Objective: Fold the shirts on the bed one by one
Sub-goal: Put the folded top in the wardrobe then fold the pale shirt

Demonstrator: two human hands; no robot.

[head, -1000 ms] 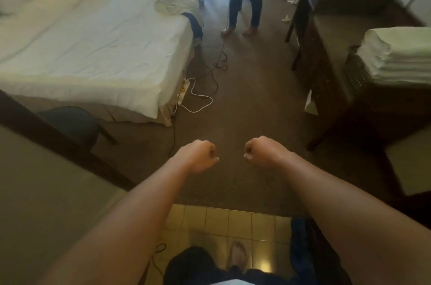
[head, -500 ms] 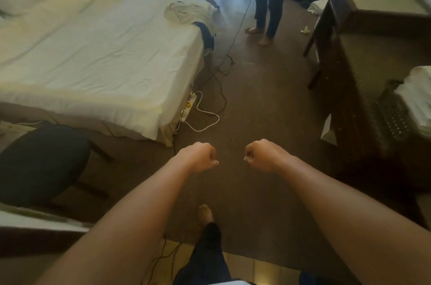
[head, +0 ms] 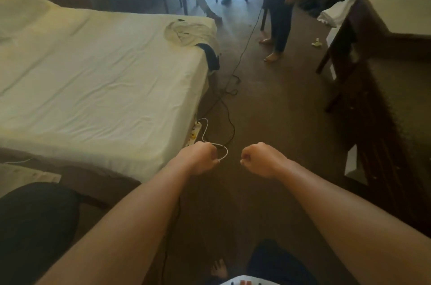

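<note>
A crumpled pale shirt (head: 186,34) lies on the far right corner of the bed (head: 100,84), which has a white sheet. A dark garment (head: 211,56) hangs over the bed's edge beside it. Both my arms reach out in front of me above the carpet. My left hand (head: 198,160) and my right hand (head: 261,160) are curled into fists a short way apart and hold nothing. They are far from the shirts, near the bed's near right corner.
A person in a yellow top (head: 282,5) stands barefoot on the carpet beyond the bed. A power strip (head: 194,133) and cables (head: 229,102) lie on the floor by the bed. Dark wooden furniture (head: 373,98) lines the right. A black chair seat (head: 35,226) is at lower left.
I have walked forward off the tiled floor onto the carpet, and the bed and the standing person have come nearer. My fists keep the same pose in front of me.
</note>
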